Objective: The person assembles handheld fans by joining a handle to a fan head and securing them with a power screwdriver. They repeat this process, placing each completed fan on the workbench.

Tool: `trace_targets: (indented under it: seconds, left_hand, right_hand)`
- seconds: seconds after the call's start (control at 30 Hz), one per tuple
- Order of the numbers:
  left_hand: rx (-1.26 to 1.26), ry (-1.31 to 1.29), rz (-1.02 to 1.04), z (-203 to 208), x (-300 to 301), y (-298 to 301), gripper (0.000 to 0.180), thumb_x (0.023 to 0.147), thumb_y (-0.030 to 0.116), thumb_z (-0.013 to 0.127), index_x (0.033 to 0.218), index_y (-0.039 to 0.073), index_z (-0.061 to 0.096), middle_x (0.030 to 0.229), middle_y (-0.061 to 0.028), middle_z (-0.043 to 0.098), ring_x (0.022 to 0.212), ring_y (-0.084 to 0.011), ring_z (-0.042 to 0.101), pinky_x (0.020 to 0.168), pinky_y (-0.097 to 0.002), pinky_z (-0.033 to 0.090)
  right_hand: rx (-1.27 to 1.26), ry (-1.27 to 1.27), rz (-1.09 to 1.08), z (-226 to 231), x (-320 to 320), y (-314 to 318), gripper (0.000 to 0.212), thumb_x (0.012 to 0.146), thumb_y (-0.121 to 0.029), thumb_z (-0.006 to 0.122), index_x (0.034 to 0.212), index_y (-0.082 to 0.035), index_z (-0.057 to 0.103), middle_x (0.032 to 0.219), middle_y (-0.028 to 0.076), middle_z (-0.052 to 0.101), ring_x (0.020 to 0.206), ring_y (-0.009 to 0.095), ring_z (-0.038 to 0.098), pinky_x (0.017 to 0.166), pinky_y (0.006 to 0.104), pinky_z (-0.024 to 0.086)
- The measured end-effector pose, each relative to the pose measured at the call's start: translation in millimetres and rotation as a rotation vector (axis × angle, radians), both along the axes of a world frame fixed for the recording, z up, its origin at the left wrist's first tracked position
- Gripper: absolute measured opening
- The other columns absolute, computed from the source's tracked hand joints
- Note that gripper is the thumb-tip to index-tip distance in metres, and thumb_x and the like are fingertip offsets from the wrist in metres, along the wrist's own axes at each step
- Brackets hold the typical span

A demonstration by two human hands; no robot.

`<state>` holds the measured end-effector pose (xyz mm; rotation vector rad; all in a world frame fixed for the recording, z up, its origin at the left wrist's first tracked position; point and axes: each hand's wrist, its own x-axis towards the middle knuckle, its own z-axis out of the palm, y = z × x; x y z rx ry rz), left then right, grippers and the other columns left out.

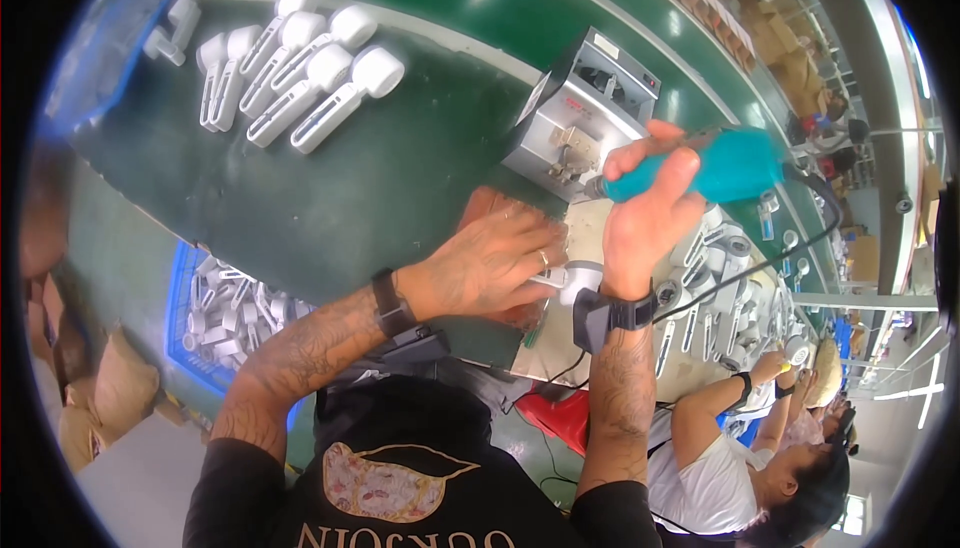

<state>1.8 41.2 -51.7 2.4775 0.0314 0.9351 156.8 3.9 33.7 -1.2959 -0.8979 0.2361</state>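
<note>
My right hand (650, 203) is wrapped round a teal electric screwdriver (735, 163) with a black cord. The screwdriver's tip points left, in front of a grey metal screw feeder (545, 133). My left hand (500, 263) lies over a reddish-brown pad (485, 203), its fingers closed on a white plastic housing with a round head (582, 278). Part of that housing's handle is hidden under the fingers, and my right wrist is close beside its head.
Several similar white housings (335, 98) lie in a group at the far left of the green table (400, 188). More fill a blue crate (180, 318) below its left edge and lie heaped at the right (710, 288). A co-worker (720, 448) in white works at the right.
</note>
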Motion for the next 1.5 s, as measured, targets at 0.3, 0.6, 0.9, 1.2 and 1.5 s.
trace_targets:
  seconds: [0.3,0.6,0.9,1.2,1.5]
  left_hand:
    - [-0.03,-0.047,-0.008,-7,-4,-2,0.036,0.078,0.03,0.082,0.101,0.006,0.069,0.102,-0.0082,0.066,0.097,-0.0272,0.065,0.084,-0.0406,0.055]
    - [-0.074,-0.01,-0.011,-8,-3,-3,0.042,0.078,0.031,0.083,0.11,0.009,0.066,0.105,-0.0086,0.067,0.095,-0.029,0.065,0.083,-0.0408,0.055]
    - [-0.137,-0.046,-0.018,-4,-3,-5,0.034,0.079,0.024,0.083,0.098,0.009,0.059,0.096,-0.0058,0.064,0.091,-0.0284,0.063,0.078,-0.0424,0.052]
    - [-0.249,-0.032,-0.118,-8,-1,-2,0.033,0.079,0.019,0.083,0.09,0.009,0.054,0.097,-0.0066,0.064,0.091,-0.0301,0.062,0.076,-0.0426,0.05]
    - [-0.18,0.05,-0.004,-5,-2,-9,0.032,0.08,0.025,0.082,0.1,0.005,0.065,0.102,-0.0088,0.064,0.096,-0.031,0.06,0.081,-0.0445,0.05]
  right_hand:
    - [0.019,0.141,0.109,-4,-34,-72,0.077,0.093,-0.073,0.053,0.115,0.001,0.054,0.065,0.006,0.05,0.056,0.018,0.05,0.053,0.0327,0.041]
    - [0.04,0.108,0.102,-23,-40,-74,0.073,0.097,-0.068,0.053,0.115,0.003,0.052,0.068,0.007,0.051,0.058,0.018,0.051,0.054,0.0333,0.042]
    - [0.072,0.098,0.113,-32,-37,-73,0.069,0.1,-0.064,0.052,0.116,0.003,0.052,0.069,0.006,0.051,0.059,0.018,0.051,0.055,0.0329,0.043]
    - [0.084,0.138,0.162,-37,-33,-74,0.07,0.099,-0.063,0.055,0.116,0.004,0.052,0.068,0.007,0.051,0.057,0.017,0.051,0.053,0.0315,0.042]
    - [0.09,0.11,0.115,-39,-33,-75,0.071,0.098,-0.063,0.057,0.116,0.005,0.052,0.068,0.007,0.052,0.058,0.018,0.052,0.055,0.0322,0.044]
